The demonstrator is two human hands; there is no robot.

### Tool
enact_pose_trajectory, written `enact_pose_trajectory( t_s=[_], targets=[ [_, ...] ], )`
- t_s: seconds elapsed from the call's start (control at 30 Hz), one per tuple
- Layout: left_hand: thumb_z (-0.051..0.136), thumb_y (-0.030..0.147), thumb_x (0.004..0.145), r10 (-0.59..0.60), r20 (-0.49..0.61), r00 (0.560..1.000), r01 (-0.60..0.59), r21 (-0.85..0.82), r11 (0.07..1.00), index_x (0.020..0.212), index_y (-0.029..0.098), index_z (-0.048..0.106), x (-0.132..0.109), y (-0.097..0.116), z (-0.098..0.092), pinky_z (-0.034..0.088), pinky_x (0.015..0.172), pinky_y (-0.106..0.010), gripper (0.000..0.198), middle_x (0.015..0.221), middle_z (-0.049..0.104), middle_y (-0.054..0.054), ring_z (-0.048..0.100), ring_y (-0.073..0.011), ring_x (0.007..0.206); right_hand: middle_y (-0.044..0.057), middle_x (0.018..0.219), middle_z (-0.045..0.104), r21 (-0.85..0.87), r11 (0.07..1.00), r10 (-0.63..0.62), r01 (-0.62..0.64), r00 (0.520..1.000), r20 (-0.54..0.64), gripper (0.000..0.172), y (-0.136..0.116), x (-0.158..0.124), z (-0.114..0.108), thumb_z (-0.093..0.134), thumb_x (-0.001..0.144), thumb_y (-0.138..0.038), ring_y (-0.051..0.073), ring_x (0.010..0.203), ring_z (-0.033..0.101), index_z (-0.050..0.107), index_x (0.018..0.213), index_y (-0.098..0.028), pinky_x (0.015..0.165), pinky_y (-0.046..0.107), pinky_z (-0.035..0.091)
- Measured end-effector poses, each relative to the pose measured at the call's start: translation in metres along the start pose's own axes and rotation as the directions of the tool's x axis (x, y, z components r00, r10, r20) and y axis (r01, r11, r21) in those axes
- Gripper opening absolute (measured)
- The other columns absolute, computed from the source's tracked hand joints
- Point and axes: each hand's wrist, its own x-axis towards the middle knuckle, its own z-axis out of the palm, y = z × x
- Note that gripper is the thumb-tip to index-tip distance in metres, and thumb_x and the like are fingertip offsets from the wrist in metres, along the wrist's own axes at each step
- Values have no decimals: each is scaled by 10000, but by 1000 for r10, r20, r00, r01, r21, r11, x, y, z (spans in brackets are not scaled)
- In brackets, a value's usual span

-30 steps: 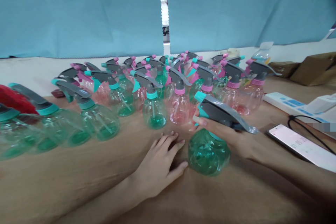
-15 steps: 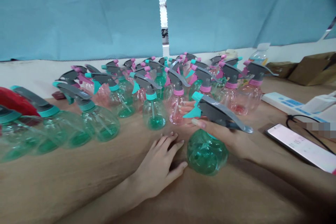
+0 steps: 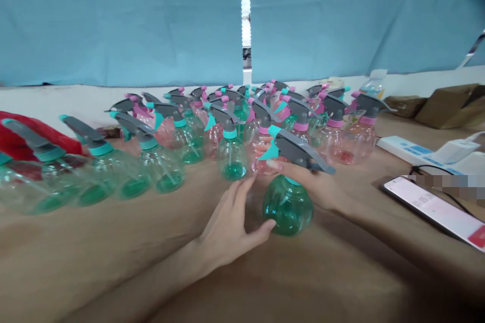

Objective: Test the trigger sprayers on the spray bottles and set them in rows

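A green spray bottle (image 3: 288, 207) with a grey and turquoise trigger head is near the middle of the view. My right hand (image 3: 308, 179) is closed round its neck, just below the trigger head; part of the fingers is behind the bottle. Beside the bottle's left side, my left hand (image 3: 231, 222) has its fingers spread, with the thumb tip at the bottle's lower wall; whether it touches, I cannot tell. Beyond the left fingertips stands another green spray bottle (image 3: 232, 154). A pink-collared spray bottle (image 3: 263, 133) is partly hidden behind my right hand.
Several green spray bottles (image 3: 164, 166) line the left side, near a red item (image 3: 56, 133). More pink spray bottles (image 3: 361, 136) crowd the back. A phone (image 3: 432, 207), a power strip (image 3: 417, 149) and a brown cardboard box (image 3: 447, 106) lie to the right on the wooden table (image 3: 159, 262).
The held bottle has moved a little left and away from me, nearer my left hand. My left hand has lifted its fingers toward it. The view has shifted slightly left.
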Motion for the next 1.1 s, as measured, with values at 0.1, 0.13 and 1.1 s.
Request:
enact_pose_trajectory(
  t_s=[0.1,0.13,1.1],
  targets=[
    [582,399,841,-13,-42,999,13,-8,1000,1401,228,133,-9,1,-6,343,1000,-509,738,1371,383,-143,385,-318,1253,-15,795,630,85,996,-27,24,999,35,327,4,4,18,628,769,-448,176,756,610,577,1036,-266,740,355,484],
    [589,417,836,-15,-63,998,15,-1,1000,1393,223,151,-12,1,-9,347,995,-506,735,1355,399,-142,393,-321,1244,-19,788,611,99,994,-46,42,998,32,311,3,5,25,625,772,-450,170,745,597,569,1014,-264,725,344,480],
    [494,389,919,-116,-276,954,192,266,945,1375,220,234,-78,-63,-71,347,988,-487,551,1287,381,-123,386,-298,1216,130,1000,643,-476,850,-193,228,974,122,487,-1,42,125,587,772,-538,249,890,594,562,1059,-145,763,410,467]
  ],
)
